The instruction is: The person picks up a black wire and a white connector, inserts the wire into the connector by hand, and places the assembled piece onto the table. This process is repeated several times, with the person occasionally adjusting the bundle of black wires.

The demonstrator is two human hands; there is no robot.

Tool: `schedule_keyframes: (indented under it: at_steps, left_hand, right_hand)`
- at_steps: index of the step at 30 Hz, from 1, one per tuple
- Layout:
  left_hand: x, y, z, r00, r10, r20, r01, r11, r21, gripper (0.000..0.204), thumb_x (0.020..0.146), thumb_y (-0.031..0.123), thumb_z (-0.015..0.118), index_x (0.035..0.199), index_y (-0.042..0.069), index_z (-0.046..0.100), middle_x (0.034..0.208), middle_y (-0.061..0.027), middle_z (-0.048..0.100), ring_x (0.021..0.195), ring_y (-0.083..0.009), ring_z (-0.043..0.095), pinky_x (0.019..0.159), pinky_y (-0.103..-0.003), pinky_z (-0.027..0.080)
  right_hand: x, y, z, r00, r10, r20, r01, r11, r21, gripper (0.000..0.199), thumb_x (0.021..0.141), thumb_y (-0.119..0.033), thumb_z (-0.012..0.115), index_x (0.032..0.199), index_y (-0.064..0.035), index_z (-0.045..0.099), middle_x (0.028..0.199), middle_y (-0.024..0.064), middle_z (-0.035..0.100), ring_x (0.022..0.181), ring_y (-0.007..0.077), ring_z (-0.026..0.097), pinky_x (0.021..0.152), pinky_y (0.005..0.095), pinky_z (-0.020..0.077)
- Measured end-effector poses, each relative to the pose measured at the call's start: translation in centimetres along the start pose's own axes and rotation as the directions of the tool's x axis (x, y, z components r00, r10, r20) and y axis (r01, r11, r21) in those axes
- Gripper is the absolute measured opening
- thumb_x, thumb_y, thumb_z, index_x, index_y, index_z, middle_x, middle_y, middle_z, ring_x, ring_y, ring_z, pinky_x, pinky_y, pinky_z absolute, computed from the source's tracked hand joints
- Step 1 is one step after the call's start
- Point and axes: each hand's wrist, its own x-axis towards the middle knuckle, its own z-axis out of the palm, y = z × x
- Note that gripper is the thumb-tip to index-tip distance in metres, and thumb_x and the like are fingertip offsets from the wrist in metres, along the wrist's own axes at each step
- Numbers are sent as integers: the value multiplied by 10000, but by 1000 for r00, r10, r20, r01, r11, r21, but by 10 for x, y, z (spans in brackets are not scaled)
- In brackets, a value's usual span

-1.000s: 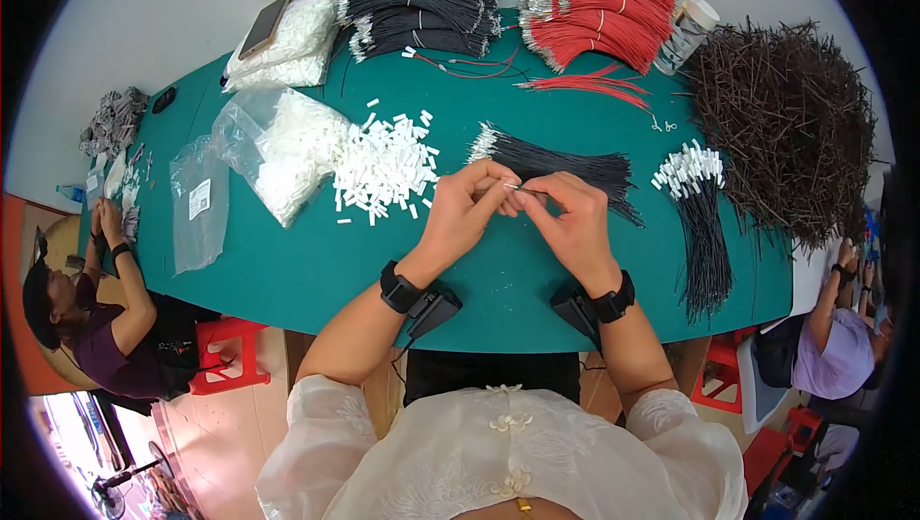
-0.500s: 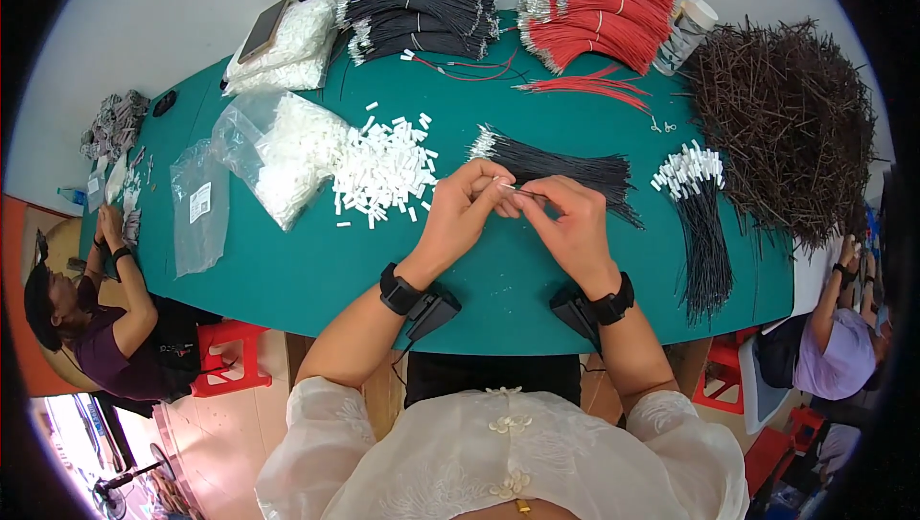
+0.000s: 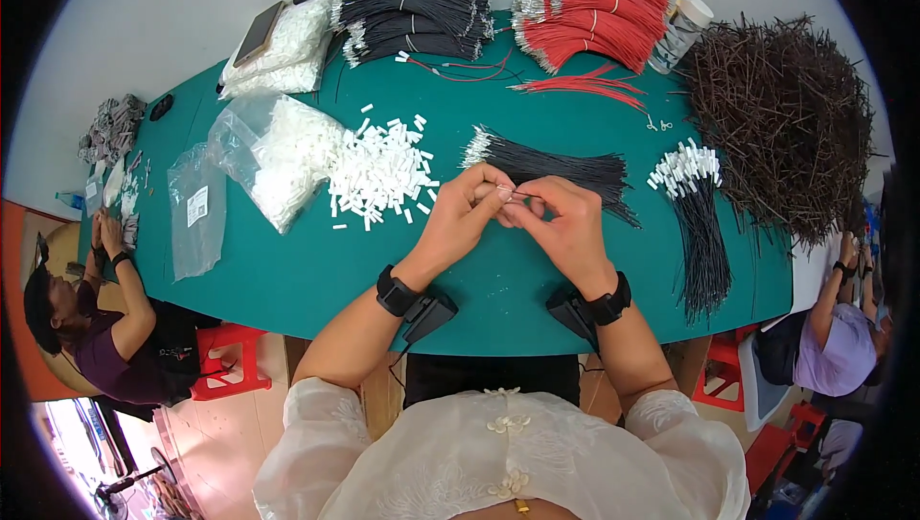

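**Both hands pinch one small piece over the green surface**

A small white connector (image 3: pixel 505 192) with a thin wire sits between the two hands, raised just above the green surface (image 3: pixel 316 271) near its middle, held close, probably so the tiny parts can be lined up by eye. The left hand (image 3: pixel 463 215) pinches it with thumb and forefinger pressed together; the right hand (image 3: pixel 563 223) meets it fingertip to fingertip, its fingers pinching the wire end. Just behind the hands lies a bundle of black wires (image 3: pixel 561 171), within easy reach. To the left a loose heap of white connectors (image 3: pixel 379 173) spills from a clear bag (image 3: pixel 264 161). To the right lie black wires already capped in white (image 3: pixel 692 218). Red wire bundles (image 3: pixel 585 22) and a dark tangled pile (image 3: pixel 781 122) sit farther back.
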Motion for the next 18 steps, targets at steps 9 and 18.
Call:
schedule_keyframes:
  at_steps: [9, 18]
  left_hand:
    - [0, 1, 3, 1000, 13, 10, -13, 999, -40, 119, 1039, 106, 519, 1071, -7, 539, 907, -99, 712, 818, -139, 690, 712, -267, 547]
    - [-2, 5, 5, 1000, 10, -9, -11, 999, -41, 110, 1033, 91, 525, 1061, -15, 542, 889, -105, 712, 802, -143, 693, 705, -265, 547]
  right_hand:
    - [0, -2, -2, 1000, 11, -3, -11, 1000, -4, 186, 744, -4, 790, 913, 5, 712, 761, 75, 668, 617, 134, 585, 566, 266, 481]
    - [-1, 2, 2, 996, -60, -59, 61, 998, 4, 162, 773, -8, 769, 919, -16, 699, 715, 64, 625, 580, 154, 557, 516, 287, 457]
